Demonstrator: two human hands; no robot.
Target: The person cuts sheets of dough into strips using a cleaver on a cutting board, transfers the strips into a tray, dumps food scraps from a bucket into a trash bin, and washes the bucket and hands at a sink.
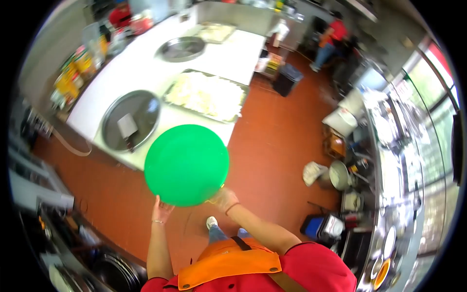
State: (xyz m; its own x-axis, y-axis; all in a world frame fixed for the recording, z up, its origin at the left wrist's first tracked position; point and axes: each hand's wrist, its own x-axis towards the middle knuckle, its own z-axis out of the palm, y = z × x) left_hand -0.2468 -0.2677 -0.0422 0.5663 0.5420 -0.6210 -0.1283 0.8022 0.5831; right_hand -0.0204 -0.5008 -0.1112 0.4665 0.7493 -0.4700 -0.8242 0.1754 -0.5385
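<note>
A large, round green plastic disc [187, 163], which looks like a lid or shallow tray, is held out in front of me beside the front edge of the white table. My left hand [162, 211] grips its near-left rim, fingers partly hidden beneath it. At the near-right rim my right hand [224, 199] also holds the disc; it is slightly blurred and its fingertips are hard to see. Just past the disc, a round metal pan [109, 127] with a broad-bladed scraper [127, 125] in it sits on the table, near a rectangular metal tray [237, 118] full of pale pieces.
The white table [217, 54] also carries another round pan [182, 48] and a far tray [214, 32]. Shelves with pans [113, 273] stand at lower left. A cluttered counter [389, 168] runs along the right. A person [332, 39] in red stands at the back.
</note>
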